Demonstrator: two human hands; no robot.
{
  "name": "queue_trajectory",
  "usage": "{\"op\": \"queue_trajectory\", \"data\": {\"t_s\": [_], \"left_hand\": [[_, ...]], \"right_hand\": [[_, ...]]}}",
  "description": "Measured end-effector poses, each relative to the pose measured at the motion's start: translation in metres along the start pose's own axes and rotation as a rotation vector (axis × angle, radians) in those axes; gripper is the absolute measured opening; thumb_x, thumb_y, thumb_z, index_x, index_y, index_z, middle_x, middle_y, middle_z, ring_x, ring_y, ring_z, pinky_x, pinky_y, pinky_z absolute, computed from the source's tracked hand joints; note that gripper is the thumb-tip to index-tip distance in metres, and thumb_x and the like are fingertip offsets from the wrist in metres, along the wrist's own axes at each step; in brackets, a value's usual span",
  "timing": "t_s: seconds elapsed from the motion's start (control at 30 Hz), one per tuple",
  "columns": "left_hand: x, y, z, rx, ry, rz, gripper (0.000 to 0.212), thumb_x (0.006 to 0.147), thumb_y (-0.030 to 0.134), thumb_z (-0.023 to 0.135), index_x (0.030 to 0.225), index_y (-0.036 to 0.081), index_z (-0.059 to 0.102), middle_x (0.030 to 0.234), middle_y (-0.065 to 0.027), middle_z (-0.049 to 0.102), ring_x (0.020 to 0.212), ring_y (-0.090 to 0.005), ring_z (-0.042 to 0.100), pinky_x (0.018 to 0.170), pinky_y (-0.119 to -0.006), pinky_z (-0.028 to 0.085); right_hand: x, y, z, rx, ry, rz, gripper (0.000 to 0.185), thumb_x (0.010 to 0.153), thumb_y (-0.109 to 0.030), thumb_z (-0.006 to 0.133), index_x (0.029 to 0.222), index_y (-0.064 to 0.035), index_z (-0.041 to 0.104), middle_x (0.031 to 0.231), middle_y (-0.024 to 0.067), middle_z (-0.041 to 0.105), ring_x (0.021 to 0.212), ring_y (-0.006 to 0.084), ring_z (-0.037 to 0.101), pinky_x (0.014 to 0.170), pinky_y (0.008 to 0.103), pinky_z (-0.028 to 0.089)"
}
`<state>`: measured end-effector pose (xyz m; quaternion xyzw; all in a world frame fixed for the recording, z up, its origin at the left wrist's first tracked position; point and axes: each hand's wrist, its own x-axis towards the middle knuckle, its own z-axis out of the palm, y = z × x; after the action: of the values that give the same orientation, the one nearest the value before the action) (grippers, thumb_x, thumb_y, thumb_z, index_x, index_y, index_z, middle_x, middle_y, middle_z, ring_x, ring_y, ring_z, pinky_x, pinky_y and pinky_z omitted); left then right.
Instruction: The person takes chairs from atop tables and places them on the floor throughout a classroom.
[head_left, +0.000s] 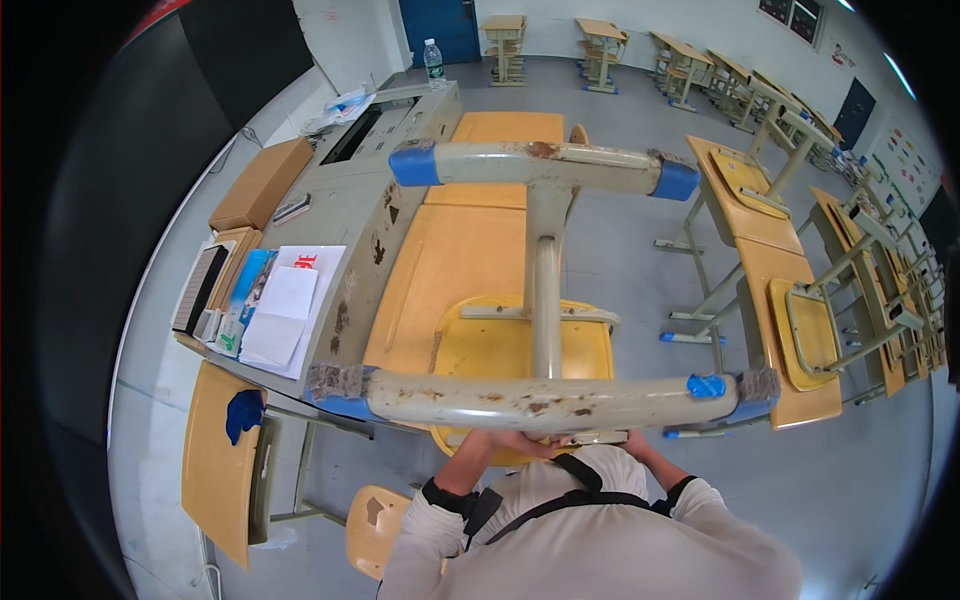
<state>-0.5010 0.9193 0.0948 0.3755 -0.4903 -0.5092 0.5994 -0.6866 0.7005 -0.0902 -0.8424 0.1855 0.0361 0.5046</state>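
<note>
A school chair is upturned in front of me, its yellow seat (495, 345) low and its metal legs upward. The nearer foot bar (525, 401) is chipped and rusty, with blue end caps and worn felt pads. Beyond it stands the farther foot bar (555, 161). Below the nearer bar, my left hand (521, 442) has its fingers at the metal bracket under the seat. My right hand (636, 444) reaches the other end of that bracket, with its fingers mostly hidden. Wooden desktops (472, 247) lie under and beyond the chair.
To the left runs a grey metal lectern (360, 217) with a cardboard box (262, 180), papers (289, 315) and a water bottle (433, 64). A small desk (221, 465) carries a blue cloth (244, 416). At right, desks (780, 285) bear upturned chairs (802, 334). A chair (375, 529) stands close by my left side.
</note>
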Motion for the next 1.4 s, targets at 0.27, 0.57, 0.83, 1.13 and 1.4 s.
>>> {"op": "queue_trajectory", "data": {"t_s": [0.27, 0.57, 0.83, 1.13, 1.4], "left_hand": [[0.009, -0.020, 0.033, -0.142, 0.049, -0.184, 0.019, 0.060, 0.003, 0.060, 0.074, 0.006, 0.049, 0.071, 0.0005, 0.047, 0.065, -0.0088, 0.043, 0.059, -0.020, 0.035], [0.048, -0.028, 0.069, 0.051, 0.125, -0.112, 0.021, 0.061, 0.000, 0.058, 0.079, 0.006, 0.049, 0.072, 0.0001, 0.049, 0.068, -0.0094, 0.045, 0.060, -0.021, 0.037], [0.109, -0.032, 0.118, -0.123, 0.093, -0.134, 0.017, 0.059, 0.004, 0.059, 0.074, 0.004, 0.050, 0.068, 0.0008, 0.049, 0.063, -0.0091, 0.045, 0.059, -0.022, 0.037], [0.156, -0.060, 0.145, -0.197, 0.052, -0.097, 0.014, 0.060, 0.007, 0.055, 0.072, 0.006, 0.049, 0.065, 0.0002, 0.047, 0.062, -0.0086, 0.043, 0.059, -0.022, 0.034], [0.165, -0.097, 0.144, -0.270, 0.164, -0.156, 0.021, 0.056, 0.015, 0.054, 0.073, 0.004, 0.049, 0.064, -0.0037, 0.049, 0.062, -0.0131, 0.046, 0.060, -0.024, 0.035]], "right_hand": [[-0.031, 0.009, -0.015, 0.004, -0.010, 0.051, 0.034, 0.059, -0.017, 0.064, 0.090, -0.0077, 0.055, 0.087, 0.0103, 0.056, 0.079, 0.0210, 0.053, 0.071, 0.0288, 0.041], [-0.047, 0.047, -0.051, -0.003, 0.011, -0.006, 0.021, 0.058, -0.006, 0.060, 0.078, -0.0025, 0.059, 0.075, 0.0056, 0.059, 0.070, 0.0122, 0.055, 0.067, 0.0261, 0.042], [-0.089, 0.092, -0.100, 0.035, -0.006, 0.097, 0.021, 0.056, -0.012, 0.062, 0.076, -0.0045, 0.060, 0.071, 0.0104, 0.059, 0.064, 0.0162, 0.056, 0.061, 0.0278, 0.043], [-0.139, 0.121, -0.134, -0.008, -0.073, 0.334, 0.022, 0.058, -0.011, 0.060, 0.079, -0.0034, 0.059, 0.073, 0.0073, 0.059, 0.066, 0.0135, 0.054, 0.063, 0.0275, 0.043], [-0.175, 0.153, -0.135, -0.014, -0.059, 0.397, 0.020, 0.057, -0.013, 0.061, 0.074, -0.0015, 0.059, 0.065, 0.0067, 0.058, 0.059, 0.0143, 0.054, 0.060, 0.0271, 0.043]]}}
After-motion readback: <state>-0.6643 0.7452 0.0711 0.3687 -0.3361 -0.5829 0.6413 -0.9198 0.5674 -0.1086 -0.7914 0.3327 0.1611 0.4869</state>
